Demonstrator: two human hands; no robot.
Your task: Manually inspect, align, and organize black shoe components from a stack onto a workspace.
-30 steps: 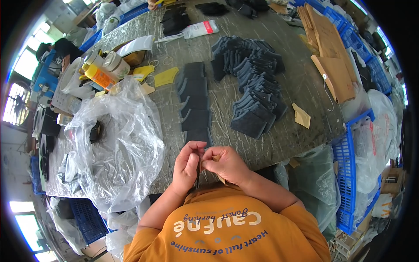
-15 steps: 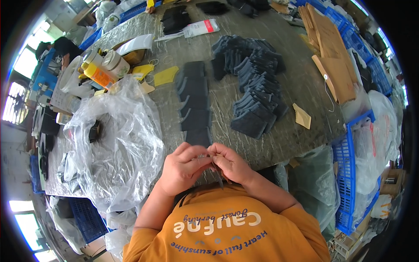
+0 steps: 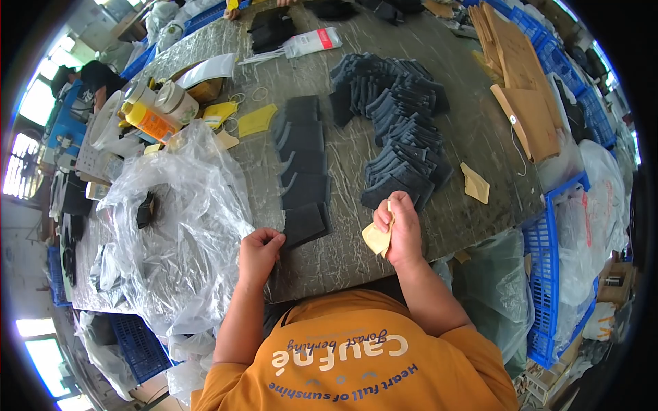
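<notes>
My left hand [image 3: 260, 255] is closed in a pinch at the lower left corner of the nearest dark fabric piece [image 3: 306, 223]. That piece is at the near end of a column of overlapping dark fabric pieces [image 3: 302, 162]. My right hand [image 3: 404, 233] is closed around a small pale yellow piece [image 3: 377, 238], cloth or paper, held up over the table. Just beyond the right hand lies a long curved row of dark grey fabric pieces [image 3: 404, 137], overlapping one another. A similar pale yellow piece [image 3: 475, 183] lies flat to the right.
Crumpled clear plastic [image 3: 185, 226] covers the table's left side. Behind it are a yellow-orange bottle [image 3: 152, 122], a white jar [image 3: 177, 101] and yellow scraps [image 3: 257, 120]. Brown cardboard [image 3: 524, 96] and a blue crate [image 3: 541, 288] are on the right. Another person's hand shows at the far edge.
My hands were together at the column's near end and have parted. The right moved right and away, with the pale yellow piece now plainly visible; the left moved left. The nearest dark piece is uncovered.
</notes>
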